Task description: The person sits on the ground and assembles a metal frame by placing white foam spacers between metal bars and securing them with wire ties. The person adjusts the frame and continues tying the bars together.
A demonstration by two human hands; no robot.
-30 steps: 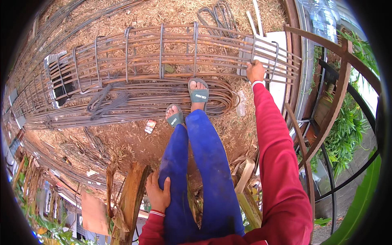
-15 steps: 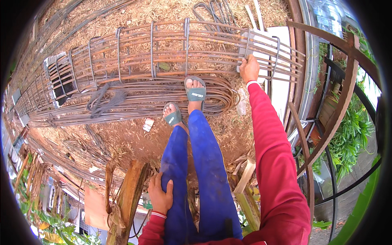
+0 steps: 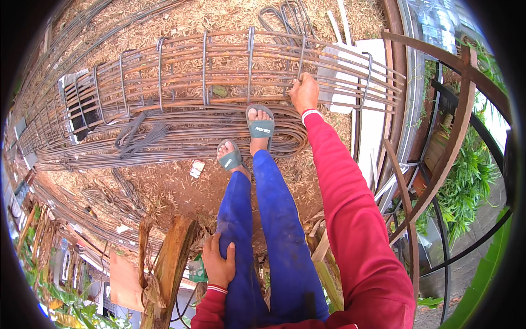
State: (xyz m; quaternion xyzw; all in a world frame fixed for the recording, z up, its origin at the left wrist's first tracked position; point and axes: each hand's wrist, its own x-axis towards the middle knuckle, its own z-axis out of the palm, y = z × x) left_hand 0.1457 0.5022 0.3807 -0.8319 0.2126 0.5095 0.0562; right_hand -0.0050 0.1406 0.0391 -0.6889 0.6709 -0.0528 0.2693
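A long cage of rusty reinforcing bars lies across the ground in front of me, with several grey rectangular stirrups around it. My right hand is closed on the near side of one stirrup, toward the cage's right part; the fingertips are partly hidden behind the knuckles. To the right of that hand, another stirrup hangs tilted near the bar ends. My left hand rests on my left thigh, holding nothing, its fingers lying apart on the blue trousers.
Bent bars lie bundled under my sandalled feet, with a tangle of thin tie wire on them. Loose stirrups lie beyond the cage. A curved rusty metal frame stands at the right. Cut stems rise near my legs.
My right hand has moved left along the cage, and the stirrup in it has slid left with it. My left hand stays on the thigh.
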